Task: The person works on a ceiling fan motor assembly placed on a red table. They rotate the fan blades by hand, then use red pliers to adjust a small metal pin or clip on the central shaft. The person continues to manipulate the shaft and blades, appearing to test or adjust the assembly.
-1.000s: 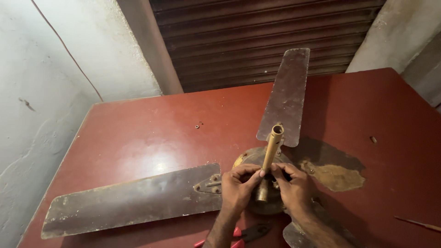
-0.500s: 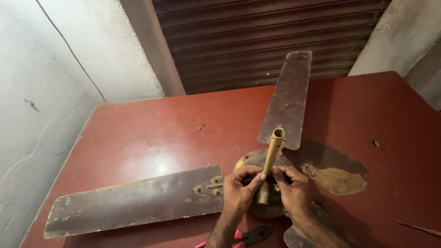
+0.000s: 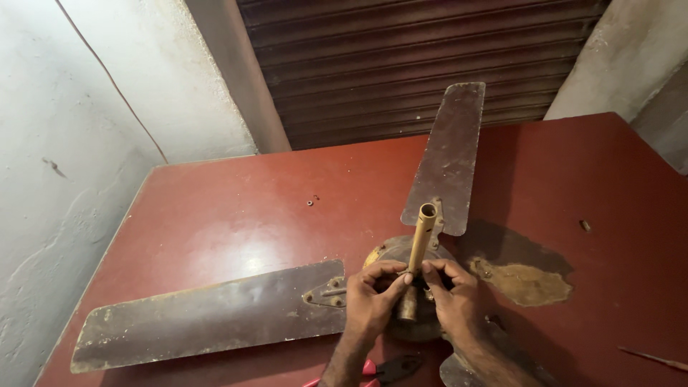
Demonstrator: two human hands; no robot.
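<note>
Head view is filled mostly by a red-brown worktop (image 3: 236,222), set against a whitewashed wall at the left of the frame and a dark ribbed shutter (image 3: 408,64) along the top. A ceiling fan (image 3: 419,326) is laid flat on the worktop, at lower centre. One long blade (image 3: 208,326) is stretched towards the lower left, a second blade (image 3: 448,154) is pointed at the upper centre, and only the root of a third is seen at the bottom edge, right of centre. All three seem to be attached to the round motor housing, and the bracket screws of the left blade look in place.

From the middle of the housing a brass-coloured down rod (image 3: 419,247) is raised, tilted slightly to the right. The left hand (image 3: 373,301) and the right hand (image 3: 455,301) are brought together at its lower part, with fingers curled and pinched around the rod just above the housing; what is being turned or held there is hidden by the fingertips. By that, the work at the rod's base is judged to be under way and not finished.

Red-handled pliers (image 3: 383,370) are left lying at the bottom edge, untouched. A patch of worn surface (image 3: 527,279) is seen right of the hub. Two small loose screws (image 3: 312,201) are lying apart at the worktop's middle.
</note>
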